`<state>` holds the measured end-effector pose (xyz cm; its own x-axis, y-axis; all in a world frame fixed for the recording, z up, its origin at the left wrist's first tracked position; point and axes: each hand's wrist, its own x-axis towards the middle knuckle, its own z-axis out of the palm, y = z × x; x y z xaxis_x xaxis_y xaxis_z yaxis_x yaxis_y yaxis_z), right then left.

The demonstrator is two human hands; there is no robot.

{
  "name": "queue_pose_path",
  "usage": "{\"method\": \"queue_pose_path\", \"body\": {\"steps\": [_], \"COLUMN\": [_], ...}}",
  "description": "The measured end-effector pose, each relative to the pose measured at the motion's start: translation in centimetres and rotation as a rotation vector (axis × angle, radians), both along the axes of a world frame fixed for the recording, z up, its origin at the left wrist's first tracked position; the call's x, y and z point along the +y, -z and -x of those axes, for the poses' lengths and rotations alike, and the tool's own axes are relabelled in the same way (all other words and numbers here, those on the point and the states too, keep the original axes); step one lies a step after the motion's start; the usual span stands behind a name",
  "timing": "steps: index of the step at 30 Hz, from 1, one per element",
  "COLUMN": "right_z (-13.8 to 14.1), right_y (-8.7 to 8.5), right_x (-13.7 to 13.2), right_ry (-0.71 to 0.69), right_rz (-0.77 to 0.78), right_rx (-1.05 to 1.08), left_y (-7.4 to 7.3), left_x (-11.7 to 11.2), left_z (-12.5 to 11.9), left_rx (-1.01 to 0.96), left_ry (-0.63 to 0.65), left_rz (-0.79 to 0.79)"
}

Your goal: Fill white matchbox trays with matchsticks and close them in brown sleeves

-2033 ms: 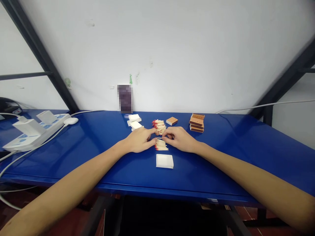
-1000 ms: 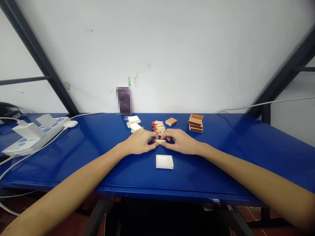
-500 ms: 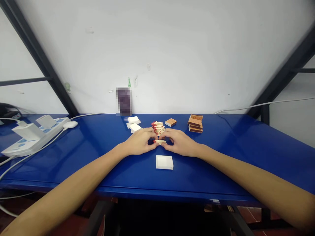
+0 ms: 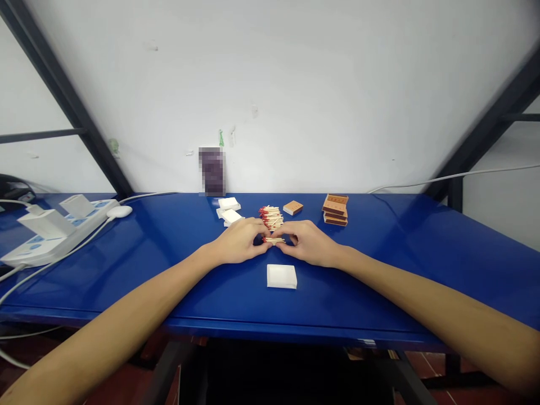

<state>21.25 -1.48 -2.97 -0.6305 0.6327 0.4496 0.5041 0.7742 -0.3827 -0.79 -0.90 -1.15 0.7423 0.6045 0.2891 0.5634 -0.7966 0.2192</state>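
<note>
Between the fingertips of both hands lies a small bundle of matches (image 4: 275, 240), red heads toward the left. My left hand (image 4: 242, 241) is closed, with thumb and fingers curled round the head end. My right hand (image 4: 310, 242) pinches the other end of the same bundle. Just beyond my fingers is a pile of loose matches (image 4: 271, 217), also with red heads to the left. Nearer to me, a white matchbox tray (image 4: 282, 276) lies flat on the blue table (image 4: 236, 304).
Several white trays (image 4: 230, 209) lie behind my left hand. One brown matchbox (image 4: 293, 207) lies at the back, and a stack of brown matchbox sleeves (image 4: 335, 210) stands to its right. A white power strip (image 4: 63, 239) with chargers and cables occupies the left side.
Both hands stay almost in place around the bundle of matches. The whole view has shifted very slightly; nothing else has visibly moved.
</note>
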Motion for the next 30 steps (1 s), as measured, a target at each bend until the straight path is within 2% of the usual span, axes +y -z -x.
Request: {"method": "queue_pose_path", "body": {"steps": [15,18,24,30], "right_z": [0.1,0.0,-0.2,-0.3], "right_y": [0.3,0.2,-1.9,-4.7], "right_x": [0.0,0.0,-1.6,-4.8], "right_ry": [0.025,0.026,0.017,0.01], "right_rz": [-0.007,-0.002,0.016,0.169], "right_rx": [0.039,0.062,0.074,-0.057], "left_y": [-0.2,-0.2,-1.1,-2.2], "left_x": [-0.3,-0.4,-1.3,-3.3], "left_z": [0.0,-0.1,-0.2,-0.5], "left_rx": [-0.024,-0.076,-0.311,-0.275], "left_ry": [-0.055,-0.055,0.052,0.162], "left_rz": [-0.012,0.0,0.196,0.303]}}
